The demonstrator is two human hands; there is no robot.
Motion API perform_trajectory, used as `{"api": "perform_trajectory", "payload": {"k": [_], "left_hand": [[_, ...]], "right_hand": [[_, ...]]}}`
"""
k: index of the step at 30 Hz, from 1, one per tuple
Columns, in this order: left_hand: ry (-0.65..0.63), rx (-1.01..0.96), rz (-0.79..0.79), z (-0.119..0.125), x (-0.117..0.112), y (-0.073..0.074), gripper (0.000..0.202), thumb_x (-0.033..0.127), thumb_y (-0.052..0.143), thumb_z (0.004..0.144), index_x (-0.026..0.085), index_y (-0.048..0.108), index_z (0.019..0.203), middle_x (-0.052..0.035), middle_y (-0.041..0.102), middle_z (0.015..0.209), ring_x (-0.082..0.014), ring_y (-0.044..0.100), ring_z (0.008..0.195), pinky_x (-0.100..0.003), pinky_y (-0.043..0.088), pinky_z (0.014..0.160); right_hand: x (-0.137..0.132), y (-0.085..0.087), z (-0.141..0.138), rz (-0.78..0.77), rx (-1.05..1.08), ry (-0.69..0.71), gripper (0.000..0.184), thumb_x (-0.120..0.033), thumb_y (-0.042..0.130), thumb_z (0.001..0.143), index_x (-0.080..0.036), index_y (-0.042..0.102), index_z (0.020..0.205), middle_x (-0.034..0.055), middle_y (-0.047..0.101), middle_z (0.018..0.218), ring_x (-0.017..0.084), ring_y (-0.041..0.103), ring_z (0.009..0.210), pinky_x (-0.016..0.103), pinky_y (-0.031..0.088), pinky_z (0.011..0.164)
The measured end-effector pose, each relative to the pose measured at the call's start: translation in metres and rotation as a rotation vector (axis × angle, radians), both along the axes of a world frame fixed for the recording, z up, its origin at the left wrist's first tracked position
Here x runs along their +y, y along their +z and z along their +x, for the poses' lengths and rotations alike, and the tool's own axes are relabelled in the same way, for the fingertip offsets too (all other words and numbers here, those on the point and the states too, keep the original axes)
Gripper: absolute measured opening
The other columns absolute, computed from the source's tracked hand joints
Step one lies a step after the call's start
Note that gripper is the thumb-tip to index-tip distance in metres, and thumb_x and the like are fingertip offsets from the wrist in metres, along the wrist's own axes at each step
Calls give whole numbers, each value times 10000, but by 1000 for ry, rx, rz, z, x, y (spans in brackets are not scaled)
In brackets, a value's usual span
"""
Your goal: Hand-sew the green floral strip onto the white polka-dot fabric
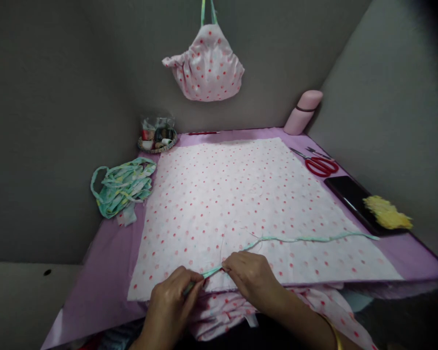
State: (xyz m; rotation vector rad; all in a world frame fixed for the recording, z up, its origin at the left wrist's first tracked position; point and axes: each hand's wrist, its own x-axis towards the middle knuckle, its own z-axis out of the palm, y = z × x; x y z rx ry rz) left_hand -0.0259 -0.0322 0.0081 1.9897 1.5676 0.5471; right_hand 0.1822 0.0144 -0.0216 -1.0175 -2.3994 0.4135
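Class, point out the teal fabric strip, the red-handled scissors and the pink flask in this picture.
Teal fabric strip [306, 238]: head view, on its middle stretch.
Red-handled scissors [321, 166]: head view, on the handles.
Pink flask [302, 113]: head view, on the body.

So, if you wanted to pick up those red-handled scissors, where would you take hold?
Take the scissors by their red finger loops, coming down from above on the near side. They lie flat on the purple cloth, blades pointing away, so the loops are closest.
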Motion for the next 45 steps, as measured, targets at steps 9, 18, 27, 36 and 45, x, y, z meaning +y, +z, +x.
{"api": "perform_trajectory", "payload": {"k": [9, 18, 27, 36, 45], "left_hand": [[108, -7, -38, 5, -1, -2, 165, 268, 439, 911, 218, 568, 822, 21, 658, 660, -131, 635, 574, -204, 471, 551], [7, 8, 101, -1, -1, -9, 214, 236, 429, 915, 220, 635, 970, -28, 729, 860, -157, 693, 773, -229, 534, 679], [-80, 480, 224, 8, 12, 22, 203, 190, 688, 694, 260, 693, 885, -81, 686, 1032, -324, 616, 889, -454, 482, 709], [-43, 340, -114, 17, 12, 19, 282, 13, 384, 803, 193, 595, 851, -31, 658, 758, -158, 636, 651, -229, 445, 583], [47, 108, -34, 18, 10, 2, 113, 239, 549, 853, 198, 649, 885, -31, 723, 794, -194, 679, 730, -282, 510, 653]], "right_hand": [[1, 1, 1, 19, 6, 4, 322, -175, 318, 941, -161, 564, 734, 29, 578, 634, 142, 515, 588, 261, 330, 550], [2, 3, 0, 10, 11, 2, 326, -176, 316, 941, -159, 567, 734, 29, 575, 632, 141, 512, 589, 262, 330, 550], [2, 5, 0, 0, -2, -4, 314, -172, 320, 939, -158, 561, 739, 26, 585, 643, 140, 525, 595, 252, 334, 561], [0, 3, 0, 4, -19, -22, 305, -175, 326, 940, -168, 547, 730, 21, 574, 634, 142, 512, 589, 260, 322, 553], [2, 2, 0, 13, -2, -7, 301, -190, 335, 943, -169, 549, 733, 27, 587, 645, 143, 517, 588, 265, 319, 551]]}}
